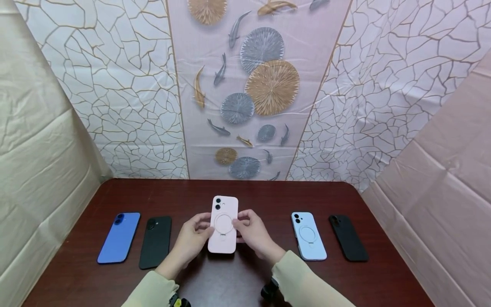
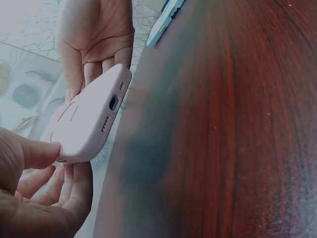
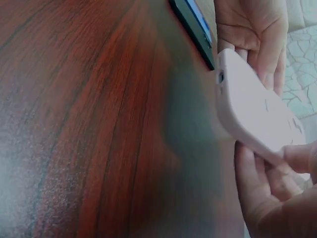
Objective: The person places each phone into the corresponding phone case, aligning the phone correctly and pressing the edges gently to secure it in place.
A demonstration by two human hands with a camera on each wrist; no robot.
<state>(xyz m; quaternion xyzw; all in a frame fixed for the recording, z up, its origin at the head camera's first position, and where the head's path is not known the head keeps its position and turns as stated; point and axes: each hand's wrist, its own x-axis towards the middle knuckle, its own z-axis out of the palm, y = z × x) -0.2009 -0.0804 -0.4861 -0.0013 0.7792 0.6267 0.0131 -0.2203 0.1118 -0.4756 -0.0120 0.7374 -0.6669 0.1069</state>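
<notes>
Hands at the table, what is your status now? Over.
Left hand, right hand: gripping pink phone case by opposite edges. Case held above table. Nothing visibly obstructing.

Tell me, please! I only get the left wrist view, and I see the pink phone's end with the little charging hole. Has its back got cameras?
Observer: Yes, the head view shows two dark camera lenses in the upper left corner of the pink phone's back.
Operator: Cool! Are there more phones over past the left hand?
Observer: Two lie there on the table: a blue phone farthest left and a dark phone nearer the hand.
Operator: And what's on the person's arms?
Observer: Pale green sleeves, one on each arm.
</notes>
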